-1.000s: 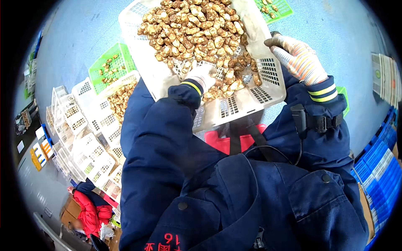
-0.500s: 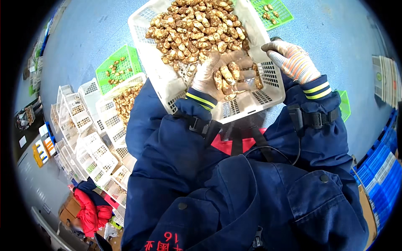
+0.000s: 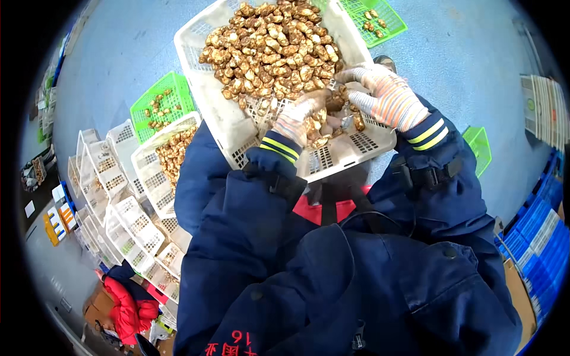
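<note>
A white perforated plastic basket (image 3: 231,121) tilts over my lap, its far part heaped with small knobbly brown-and-cream tubers (image 3: 273,53). My left hand (image 3: 300,115), in a striped work glove, is inside the near end of the basket, with several tubers (image 3: 319,127) cupped in it. Its fingertips are partly blurred and hidden behind the tubers. My right hand (image 3: 389,98), gloved too, reaches over the basket's right side. Its thumb and fingers are stretched apart beside the loose tubers next to the left hand; I see nothing held firmly in it.
Green baskets with some tubers stand on the blue floor at the far left (image 3: 136,110) and far right (image 3: 386,21). Another green basket (image 3: 478,148) sits right of my arm. White baskets (image 3: 139,222) are grouped at my left. Blue crates (image 3: 543,255) line the right edge.
My right hand has moved left and inward over the basket, close to the left hand. The left hand's fingers have curled more around its tubers. The view has shifted slightly.
</note>
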{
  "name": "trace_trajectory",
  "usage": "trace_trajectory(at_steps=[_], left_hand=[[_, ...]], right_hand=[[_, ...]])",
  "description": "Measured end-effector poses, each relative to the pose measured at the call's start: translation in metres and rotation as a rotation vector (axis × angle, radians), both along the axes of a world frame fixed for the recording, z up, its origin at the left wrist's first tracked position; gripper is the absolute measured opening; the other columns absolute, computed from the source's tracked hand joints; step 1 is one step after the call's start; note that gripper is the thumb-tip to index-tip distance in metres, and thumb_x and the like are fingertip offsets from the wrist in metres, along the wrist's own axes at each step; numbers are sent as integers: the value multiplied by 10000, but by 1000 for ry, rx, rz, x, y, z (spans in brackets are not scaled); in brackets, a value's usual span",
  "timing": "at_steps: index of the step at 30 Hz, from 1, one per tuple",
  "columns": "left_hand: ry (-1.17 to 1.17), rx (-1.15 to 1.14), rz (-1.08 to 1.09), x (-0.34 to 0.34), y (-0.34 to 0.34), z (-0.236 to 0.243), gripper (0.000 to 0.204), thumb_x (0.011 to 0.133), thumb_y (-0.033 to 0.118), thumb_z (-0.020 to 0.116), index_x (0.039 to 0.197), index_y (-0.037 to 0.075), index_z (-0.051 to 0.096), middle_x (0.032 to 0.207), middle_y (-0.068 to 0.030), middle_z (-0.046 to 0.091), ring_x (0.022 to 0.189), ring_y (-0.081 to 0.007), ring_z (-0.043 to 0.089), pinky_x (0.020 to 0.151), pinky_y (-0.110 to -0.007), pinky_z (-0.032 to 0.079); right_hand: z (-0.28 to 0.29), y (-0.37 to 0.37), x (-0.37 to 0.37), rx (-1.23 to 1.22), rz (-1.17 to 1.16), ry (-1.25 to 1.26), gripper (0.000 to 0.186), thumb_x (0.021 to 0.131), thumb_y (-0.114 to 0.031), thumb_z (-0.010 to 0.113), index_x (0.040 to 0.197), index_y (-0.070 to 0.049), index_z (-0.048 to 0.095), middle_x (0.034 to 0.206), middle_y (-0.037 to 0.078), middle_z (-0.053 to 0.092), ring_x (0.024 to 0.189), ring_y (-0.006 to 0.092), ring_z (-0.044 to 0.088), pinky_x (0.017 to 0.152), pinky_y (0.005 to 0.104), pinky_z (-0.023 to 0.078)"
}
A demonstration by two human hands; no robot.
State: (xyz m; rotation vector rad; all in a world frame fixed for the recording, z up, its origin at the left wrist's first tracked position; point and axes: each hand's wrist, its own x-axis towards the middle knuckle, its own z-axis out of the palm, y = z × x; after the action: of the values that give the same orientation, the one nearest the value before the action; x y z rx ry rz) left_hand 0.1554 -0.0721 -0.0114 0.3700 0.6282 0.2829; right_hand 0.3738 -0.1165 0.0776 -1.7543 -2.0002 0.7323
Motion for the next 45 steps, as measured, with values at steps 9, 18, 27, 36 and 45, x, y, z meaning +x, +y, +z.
trace_trajectory(at_steps=[9,18,27,36,45], left_hand=[[697,954,-435,-25,2,-25,322,869,229,535,1093,13,618,919,-142,663,838,-242,629,793,-341,493],[230,8,-101,-22,-2,18,627,839,448,633,1279,21,501,1106,-130,645,699,-182,632,558,-261,510],[128,-42,117,-19,-6,30,664,821,321,678,1369,60,408,1299,-127,506,1026,-355,616,810,-452,547],[280,299,387,-29,-5,18,367,881,270,582,1136,7,589,988,-102,674,764,-176,637,519,-282,495],[482,1703,235,3,-36,87,183,789,43,615,971,21,609,968,-147,604,932,-338,582,857,-425,459]], right_hand=[[7,0,1,-212,-32,-18,283,863,-309,535,1030,-105,638,980,143,641,949,325,611,834,409,479],[6,1,1,-248,-27,-26,320,876,-343,518,1067,-118,641,985,149,656,944,325,623,831,402,489],[-16,0,-7,-117,25,-52,321,883,-341,535,1084,-100,603,935,141,643,934,335,615,821,415,485],[-26,-6,-42,-510,-321,814,379,925,-355,536,1161,-65,599,1023,82,657,892,201,637,798,327,498],[-22,-26,-118,-814,-850,2113,346,899,-365,556,1049,-55,579,901,87,652,718,219,649,575,337,534]])
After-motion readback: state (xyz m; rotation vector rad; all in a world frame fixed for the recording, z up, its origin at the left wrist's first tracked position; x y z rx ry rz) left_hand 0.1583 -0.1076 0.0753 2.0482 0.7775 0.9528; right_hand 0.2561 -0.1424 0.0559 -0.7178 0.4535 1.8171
